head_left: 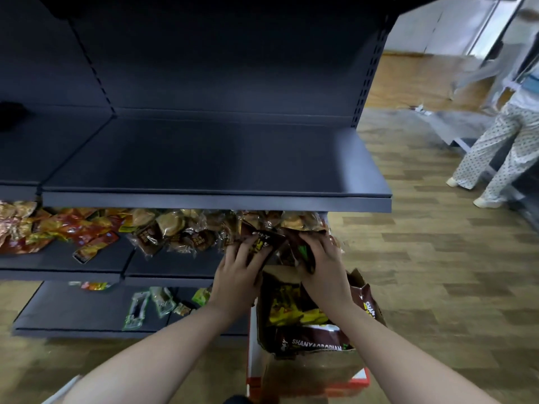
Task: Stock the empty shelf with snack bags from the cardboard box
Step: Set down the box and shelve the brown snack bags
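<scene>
Brown snack bags (269, 243) are gripped from both sides by left hand (237, 265) and right hand (322, 258), lifted above the near box (315, 371) toward the bare shelf (215, 167).

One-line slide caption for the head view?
Both hands, left hand and right hand, lift dark snack bags from cardboard box below empty shelf.

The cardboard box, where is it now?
In the head view, the cardboard box stands on the floor at lower centre-right, before the shelving, under both hands.

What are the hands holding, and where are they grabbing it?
Both hands grip dark brown snack bags above the cardboard box: left hand on the left side, right hand on the right.
</scene>
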`<state>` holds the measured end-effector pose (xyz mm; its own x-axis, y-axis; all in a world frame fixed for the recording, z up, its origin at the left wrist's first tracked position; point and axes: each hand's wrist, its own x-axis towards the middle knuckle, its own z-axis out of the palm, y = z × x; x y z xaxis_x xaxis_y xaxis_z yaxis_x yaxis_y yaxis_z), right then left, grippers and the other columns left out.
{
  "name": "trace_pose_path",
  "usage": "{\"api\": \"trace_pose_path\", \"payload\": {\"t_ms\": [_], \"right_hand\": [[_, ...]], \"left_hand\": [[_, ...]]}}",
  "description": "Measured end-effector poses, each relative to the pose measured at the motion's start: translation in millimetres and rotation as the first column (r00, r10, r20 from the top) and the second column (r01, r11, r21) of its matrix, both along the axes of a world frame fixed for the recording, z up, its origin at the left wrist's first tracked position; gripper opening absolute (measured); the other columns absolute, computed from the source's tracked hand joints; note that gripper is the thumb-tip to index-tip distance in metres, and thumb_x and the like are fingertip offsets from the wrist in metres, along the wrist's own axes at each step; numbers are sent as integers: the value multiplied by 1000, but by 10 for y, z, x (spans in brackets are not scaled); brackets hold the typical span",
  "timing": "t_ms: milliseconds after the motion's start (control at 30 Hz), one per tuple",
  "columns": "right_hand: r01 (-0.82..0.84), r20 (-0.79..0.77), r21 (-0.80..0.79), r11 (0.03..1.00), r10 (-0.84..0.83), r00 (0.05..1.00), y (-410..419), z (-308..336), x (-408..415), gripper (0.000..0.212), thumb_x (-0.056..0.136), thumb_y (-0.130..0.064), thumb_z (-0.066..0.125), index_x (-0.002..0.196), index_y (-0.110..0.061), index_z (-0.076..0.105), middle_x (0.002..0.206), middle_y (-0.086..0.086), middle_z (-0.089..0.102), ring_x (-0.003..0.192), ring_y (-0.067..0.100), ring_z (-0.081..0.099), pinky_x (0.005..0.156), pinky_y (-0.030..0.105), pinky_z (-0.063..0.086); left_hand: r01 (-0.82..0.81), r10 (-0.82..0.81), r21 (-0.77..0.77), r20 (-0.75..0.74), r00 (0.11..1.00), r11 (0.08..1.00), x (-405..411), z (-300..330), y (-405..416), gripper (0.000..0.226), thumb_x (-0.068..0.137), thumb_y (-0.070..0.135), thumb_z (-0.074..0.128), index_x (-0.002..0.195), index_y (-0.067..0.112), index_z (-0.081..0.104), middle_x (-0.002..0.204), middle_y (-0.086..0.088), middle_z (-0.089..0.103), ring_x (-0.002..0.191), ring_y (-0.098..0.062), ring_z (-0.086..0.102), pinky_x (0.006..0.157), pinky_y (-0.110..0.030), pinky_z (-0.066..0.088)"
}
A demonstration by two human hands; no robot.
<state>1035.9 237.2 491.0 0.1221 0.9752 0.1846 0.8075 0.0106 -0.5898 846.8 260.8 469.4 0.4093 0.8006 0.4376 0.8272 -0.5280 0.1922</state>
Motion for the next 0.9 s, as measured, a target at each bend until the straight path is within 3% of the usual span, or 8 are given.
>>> {"api": "trace_pose_path", "payload": {"t_ms": [133,300,400,567,667,900], "right_hand": [[-63,-111,79,995,72,991,-95,213,-125,52,80,-26,59,131,-30,50,132,-6,45,124,20,36,104,38,37],[-116,-182,201,973,154,971,-118,516,-257,52,74,-38,47,126,-32,51,129,-12,48,125,13,43,104,39,39],[-145,-189,295,945,206,960,-58,761,-345,49,77,-34,51,125,-31,52,129,-15,48,125,8,43,105,32,37],[-214,-180,361,908,293,939,161,1158,-494,49,82,-24,57,130,-30,48,132,-15,42,126,5,37,106,22,29],[-222,-159,374,900,298,941,345,1350,-576,51,85,-17,61,132,-29,46,133,-14,40,125,7,34,103,20,26],[-188,-110,402,896,251,962,791,1632,-845,53,88,-19,59,136,-32,41,139,-15,34,126,9,31,95,19,30]], "left_hand": [[-18,16,128,18,1000,992,-203,187,-100,47,79,22,42,126,23,48,127,-10,47,102,-31,46,66,-40,56],[-77,66,253,50,997,964,-380,503,-149,50,76,22,45,127,25,45,130,-8,42,104,-31,44,72,-41,55],[-144,115,283,119,986,948,-399,720,-90,50,78,23,47,128,25,44,131,-8,39,108,-31,42,83,-43,50],[-240,173,304,231,957,922,-429,1029,150,53,77,19,57,129,21,43,134,-9,38,112,-33,40,89,-45,48],[-318,225,305,303,926,898,-466,1213,310,66,70,6,71,129,18,44,135,-14,41,112,-35,39,89,-47,48],[-456,312,266,444,840,849,-643,1489,731,72,68,2,72,132,16,42,135,-21,44,111,-42,43,84,-49,50]]}}
